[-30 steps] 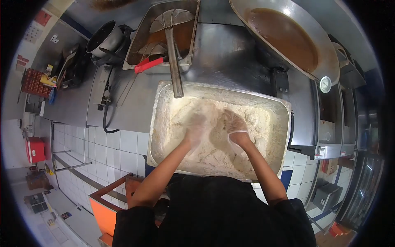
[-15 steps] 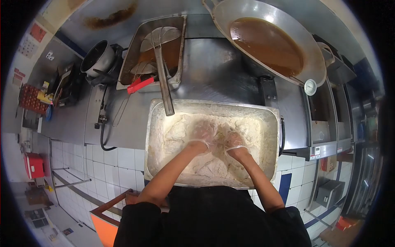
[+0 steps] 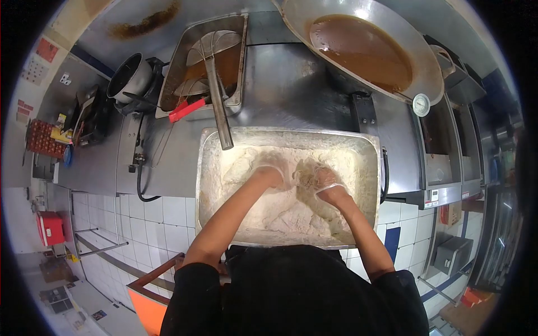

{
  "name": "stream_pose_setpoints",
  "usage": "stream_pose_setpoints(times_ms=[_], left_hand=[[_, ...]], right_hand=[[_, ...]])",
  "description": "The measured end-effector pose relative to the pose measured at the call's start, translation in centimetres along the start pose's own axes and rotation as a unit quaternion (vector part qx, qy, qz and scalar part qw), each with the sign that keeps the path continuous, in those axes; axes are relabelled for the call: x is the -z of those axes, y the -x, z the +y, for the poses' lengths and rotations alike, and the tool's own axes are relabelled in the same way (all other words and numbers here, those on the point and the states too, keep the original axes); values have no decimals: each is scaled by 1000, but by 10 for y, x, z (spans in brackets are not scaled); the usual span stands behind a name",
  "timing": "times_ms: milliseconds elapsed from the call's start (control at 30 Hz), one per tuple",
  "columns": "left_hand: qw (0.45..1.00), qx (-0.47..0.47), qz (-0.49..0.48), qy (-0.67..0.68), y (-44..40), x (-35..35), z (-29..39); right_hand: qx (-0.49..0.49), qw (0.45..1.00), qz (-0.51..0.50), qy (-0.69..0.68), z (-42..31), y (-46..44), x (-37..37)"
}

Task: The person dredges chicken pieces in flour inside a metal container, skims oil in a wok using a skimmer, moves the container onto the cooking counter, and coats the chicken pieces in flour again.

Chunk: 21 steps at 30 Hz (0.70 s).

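A deep metal tray (image 3: 370, 185) in front of me holds pale flour (image 3: 258, 210) with several coated lumps lying in it. My left hand (image 3: 276, 172), in a clear plastic glove, reaches into the flour left of the middle; its fingers are blurred and partly buried. To its right, my right hand (image 3: 327, 178), gloved the same way, has its fingers curled against a ragged flour-coated piece (image 3: 305, 172). What that piece is under the coating cannot be made out. Another coated lump (image 3: 302, 215) rests nearer my body.
Beyond the tray, a wide pan (image 3: 428, 84) of brown oil carries a dial thermometer (image 3: 421, 105). A rectangular metal pan (image 3: 244, 61) at back left holds strainers, and a long metal handle (image 3: 218, 106) juts over the flour tray. A pot (image 3: 131, 78) stands farther left.
My hands have moved apart: the left a little left, the right slightly right. The coated piece beside my right hand shows more plainly. The whole view has shifted slightly.
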<state>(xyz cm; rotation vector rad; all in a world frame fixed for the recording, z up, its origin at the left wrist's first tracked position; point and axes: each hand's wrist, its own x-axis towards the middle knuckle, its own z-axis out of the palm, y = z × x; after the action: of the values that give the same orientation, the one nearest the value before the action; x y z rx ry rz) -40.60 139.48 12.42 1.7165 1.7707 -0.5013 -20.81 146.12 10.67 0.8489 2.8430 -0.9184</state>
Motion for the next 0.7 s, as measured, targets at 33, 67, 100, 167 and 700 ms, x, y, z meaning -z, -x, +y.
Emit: stream_pose_setpoints(times_ms=[33, 67, 100, 167, 700], left_hand=[[1000, -11, 20, -15, 4, -2, 0], [998, -22, 39, -32, 7, -2, -1], [998, -24, 36, -34, 9, -3, -4], [990, -29, -47, 127, 12, -3, -12], [989, -68, 132, -1, 37, -143, -18]], right_hand=[[-9, 1000, 15, 10, -5, 4, 10], [-18, 999, 31, 20, -7, 6, 15], [-21, 999, 32, 17, -3, 7, 14], [-58, 998, 36, 1, 6, 11, 15], [-49, 980, -142, 130, -68, 0, -59]])
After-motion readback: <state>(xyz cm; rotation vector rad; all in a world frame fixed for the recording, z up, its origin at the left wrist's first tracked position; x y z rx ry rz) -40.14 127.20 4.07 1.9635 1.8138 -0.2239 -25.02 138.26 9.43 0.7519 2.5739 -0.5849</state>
